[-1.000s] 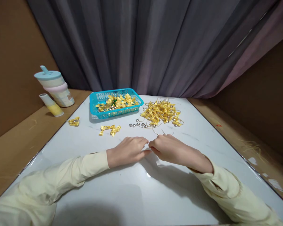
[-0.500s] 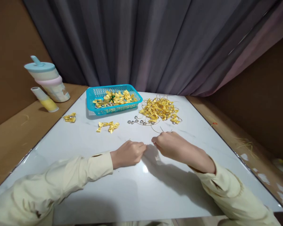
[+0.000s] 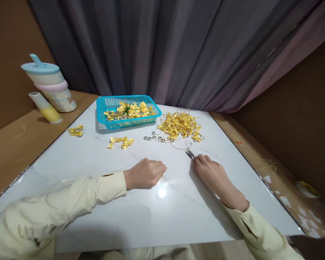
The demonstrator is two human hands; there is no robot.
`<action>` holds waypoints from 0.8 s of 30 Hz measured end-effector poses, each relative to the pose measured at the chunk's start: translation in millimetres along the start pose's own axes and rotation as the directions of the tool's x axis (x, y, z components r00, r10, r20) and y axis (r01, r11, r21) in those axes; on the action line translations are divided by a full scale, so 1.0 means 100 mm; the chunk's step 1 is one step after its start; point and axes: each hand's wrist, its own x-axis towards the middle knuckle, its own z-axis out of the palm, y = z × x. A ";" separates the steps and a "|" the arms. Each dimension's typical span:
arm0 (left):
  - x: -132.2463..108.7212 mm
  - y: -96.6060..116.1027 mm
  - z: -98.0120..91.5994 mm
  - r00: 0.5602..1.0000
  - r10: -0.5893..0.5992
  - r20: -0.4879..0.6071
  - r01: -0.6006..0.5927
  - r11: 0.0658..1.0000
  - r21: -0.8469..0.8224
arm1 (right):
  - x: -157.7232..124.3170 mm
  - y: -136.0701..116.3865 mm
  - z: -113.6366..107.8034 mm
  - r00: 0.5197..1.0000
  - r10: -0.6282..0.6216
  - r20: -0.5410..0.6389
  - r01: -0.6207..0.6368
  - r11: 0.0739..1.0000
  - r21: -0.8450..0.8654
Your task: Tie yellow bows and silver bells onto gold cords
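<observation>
My left hand (image 3: 147, 173) is closed in a pinch over the middle of the white table (image 3: 157, 224); whatever it holds is too small to make out. To its right, my right hand (image 3: 209, 172) grips small scissors (image 3: 190, 155), their blades pointing up and left, slightly parted. Beyond the scissors a thin gold cord (image 3: 182, 148) curves on the table. Several silver bells (image 3: 154, 137) lie beside a heap of yellow ribbon bows with cords (image 3: 180, 124). More yellow bows (image 3: 121, 142) rest beyond my left hand.
A blue basket (image 3: 130, 123) with yellow bows stands at the back. A small yellow bundle (image 3: 76, 130) lies at the left. Past the left edge are a lidded tumbler (image 3: 52, 86) and a yellow-white tube (image 3: 46, 108). A tape roll (image 3: 307, 189) and scraps lie right.
My right hand has moved right, away from my left hand, and turned so that the scissors now show. My left hand stays pinched in nearly the same place. The view has shifted slightly.
</observation>
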 end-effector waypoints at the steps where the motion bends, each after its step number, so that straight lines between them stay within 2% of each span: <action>1: 0.00 0.00 -0.01 1.000 -0.002 0.000 0.002 1.000 -0.018 | 0.00 0.01 0.04 0.999 -0.028 -0.025 0.027 0.999 -0.023; 4: 0.03 0.02 -0.04 0.998 -0.066 0.005 0.066 0.982 -0.179 | -0.05 0.10 0.14 0.996 -0.040 -0.084 0.044 0.998 0.050; 6: 0.05 0.05 -0.07 0.979 -0.203 0.031 0.199 0.898 -0.392 | -0.15 0.18 0.17 0.987 0.038 -0.154 0.006 0.961 0.278; 7: 0.06 0.07 -0.08 0.954 -0.291 0.066 0.284 0.818 -0.500 | -0.21 0.22 0.17 0.977 0.103 -0.188 -0.011 0.899 0.437; 9: 0.08 0.11 -0.11 0.893 -0.420 0.164 0.417 0.633 -0.652 | -0.36 0.28 0.14 0.952 0.244 -0.186 -0.023 0.661 0.750; 10: 0.09 0.13 -0.12 0.871 -0.446 0.207 0.453 0.562 -0.692 | -0.43 0.28 0.11 0.949 0.291 -0.125 -0.044 0.513 0.858; 12: 0.09 0.15 -0.13 0.864 -0.437 0.252 0.464 0.493 -0.736 | -0.56 0.23 0.03 0.936 0.352 0.014 -0.113 0.262 0.959; 15: 0.08 0.16 -0.14 0.897 -0.372 0.238 0.410 0.500 -0.763 | -0.67 0.04 -0.08 0.890 0.419 0.177 -0.203 0.018 0.979; 17: 0.07 0.16 -0.13 0.921 -0.333 0.203 0.364 0.545 -0.756 | -0.68 -0.13 -0.13 0.873 0.389 0.295 -0.280 -0.097 0.955; 20: 0.06 0.16 -0.12 0.952 -0.272 0.144 0.291 0.643 -0.708 | -0.64 -0.37 -0.20 0.843 0.316 0.436 -0.407 -0.158 0.900; 24: 0.05 0.17 -0.12 0.970 -0.213 0.116 0.236 0.723 -0.649 | -0.57 -0.57 -0.32 0.842 0.324 0.431 -0.400 -0.160 0.903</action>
